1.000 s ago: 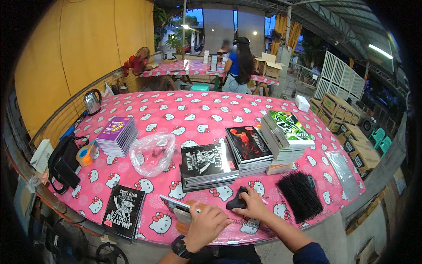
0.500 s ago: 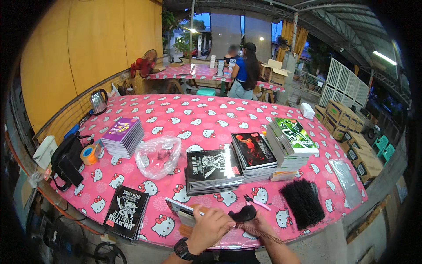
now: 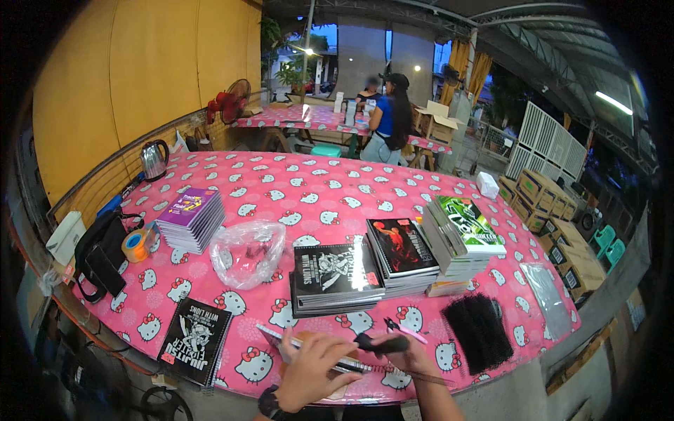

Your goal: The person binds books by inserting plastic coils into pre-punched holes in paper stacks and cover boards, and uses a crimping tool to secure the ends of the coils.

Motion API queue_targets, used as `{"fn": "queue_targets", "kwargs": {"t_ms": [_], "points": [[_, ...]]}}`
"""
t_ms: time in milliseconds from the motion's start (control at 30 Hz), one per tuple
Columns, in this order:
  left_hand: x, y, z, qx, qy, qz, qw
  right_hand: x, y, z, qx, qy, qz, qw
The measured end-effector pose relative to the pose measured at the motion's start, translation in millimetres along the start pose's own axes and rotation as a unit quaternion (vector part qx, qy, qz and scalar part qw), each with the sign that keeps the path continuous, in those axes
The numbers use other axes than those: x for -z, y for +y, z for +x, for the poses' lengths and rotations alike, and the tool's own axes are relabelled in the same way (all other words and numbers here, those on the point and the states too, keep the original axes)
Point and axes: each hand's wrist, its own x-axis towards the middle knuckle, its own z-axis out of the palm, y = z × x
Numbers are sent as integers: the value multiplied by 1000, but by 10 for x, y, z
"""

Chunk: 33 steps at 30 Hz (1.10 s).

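In front of me, a thin notebook or stack of pages (image 3: 272, 332) stands tilted by the table's near edge. My left hand (image 3: 316, 365), with a black watch on its wrist, is closed over it, fingers across its top. My right hand (image 3: 415, 359) is closed around a dark spiral binding coil (image 3: 382, 369), whose one end meets the notebook's edge while the other trails past my wrist. Something black (image 3: 385, 344) covers or lies between the right fingers; I cannot tell whether it is worn or held. Pink-handled pliers (image 3: 407, 331) lie just beyond that hand.
Black notebooks (image 3: 337, 270), red-and-black ones (image 3: 402, 244) and green ones (image 3: 467, 224) are stacked ahead. A bound notebook (image 3: 195, 342) lies left, near a plastic bag (image 3: 247, 254) and purple books (image 3: 189, 208). Black coils (image 3: 479, 333) lie right. Two people work at the far table.
My left hand has spread over the notebook, which leans lower. The right hand with the coil has shifted slightly, and more coil lies along the notebook's edge. The whole view has tilted a little.
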Motion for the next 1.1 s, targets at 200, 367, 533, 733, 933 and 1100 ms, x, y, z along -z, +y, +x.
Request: {"fn": "queue_targets", "kwargs": {"t_ms": [200, 367, 533, 733, 933, 1100], "points": [[50, -87, -62, 60, 13, -17, 998, -116, -481, 188, -9, -40, -511, 859], [33, -140, -93, 65, 12, -22, 998, -208, -465, 241, -43, -122, -351, 928], [52, -133, -95, 69, 21, 7, 997, -192, -467, 271, 22, -127, -346, 929], [82, -213, -152, 95, 8, 36, 995, -257, -423, 279, 22, -167, -158, 973], [115, -217, -88, 107, -2, -2, 994, -225, -410, 387, 19, -82, -416, 906], [104, -255, -96, 107, -13, 14, 994, -285, -386, 491, -20, -109, -410, 905]]}}
